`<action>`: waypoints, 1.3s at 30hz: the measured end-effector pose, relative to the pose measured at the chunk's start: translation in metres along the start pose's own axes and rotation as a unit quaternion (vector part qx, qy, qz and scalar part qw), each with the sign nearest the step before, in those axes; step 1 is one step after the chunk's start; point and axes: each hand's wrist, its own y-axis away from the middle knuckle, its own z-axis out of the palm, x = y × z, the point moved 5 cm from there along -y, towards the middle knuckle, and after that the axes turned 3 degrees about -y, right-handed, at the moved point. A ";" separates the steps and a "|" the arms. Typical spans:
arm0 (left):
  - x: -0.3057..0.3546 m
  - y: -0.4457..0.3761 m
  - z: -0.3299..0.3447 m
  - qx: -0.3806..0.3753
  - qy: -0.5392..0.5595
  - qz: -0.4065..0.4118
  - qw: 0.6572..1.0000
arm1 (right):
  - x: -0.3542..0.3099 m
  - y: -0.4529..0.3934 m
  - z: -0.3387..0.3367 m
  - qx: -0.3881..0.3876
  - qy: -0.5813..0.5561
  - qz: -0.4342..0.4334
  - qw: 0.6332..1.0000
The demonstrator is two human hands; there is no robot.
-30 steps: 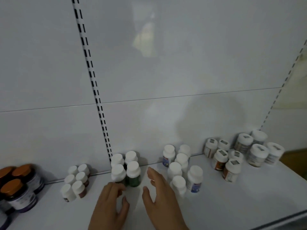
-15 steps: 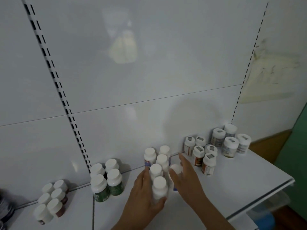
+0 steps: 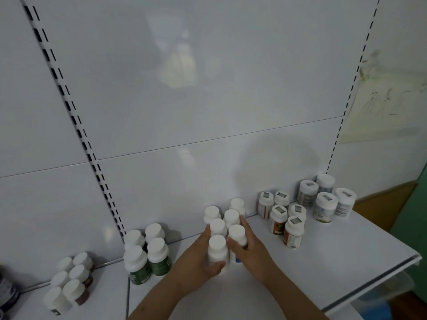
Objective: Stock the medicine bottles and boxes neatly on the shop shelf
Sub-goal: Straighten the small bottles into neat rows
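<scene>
Six white-capped bottles [image 3: 225,224] stand in two short rows on the white shelf [image 3: 323,257], running from the back panel [image 3: 208,100] toward the front edge, and both hands are clasped around them from either side. The left hand [image 3: 198,257] curls round the nearest bottle of the left row, its thumb wrapped across the front of it low down and its fingers lying up along the outer side of the row. The right hand [image 3: 248,247] grips the nearest bottle of the right row, with its fingers reaching back along that side as far as the middle bottle. The two rows sit tight together between the palms.

To the left, just beside the left forearm, four green-labelled bottles [image 3: 147,252] stand in a square, and further left a cluster of small brown bottles [image 3: 71,285] sits near the edge of view. To the right, well apart from the hands, are five bottles with orange labels [image 3: 283,215], then four wider jars [image 3: 325,199] at the far end of the shelf.
</scene>
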 end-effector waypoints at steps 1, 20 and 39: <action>0.001 -0.002 0.000 -0.001 -0.001 0.004 1.000 | 0.000 -0.003 0.001 0.004 -0.006 -0.010 1.000; -0.021 -0.014 0.021 0.046 0.034 -0.081 0.995 | 0.020 -0.049 -0.005 -0.049 -0.214 0.161 0.962; -0.022 0.022 0.013 0.109 0.022 -0.142 0.984 | 0.009 -0.037 0.038 -0.119 -0.265 0.134 0.947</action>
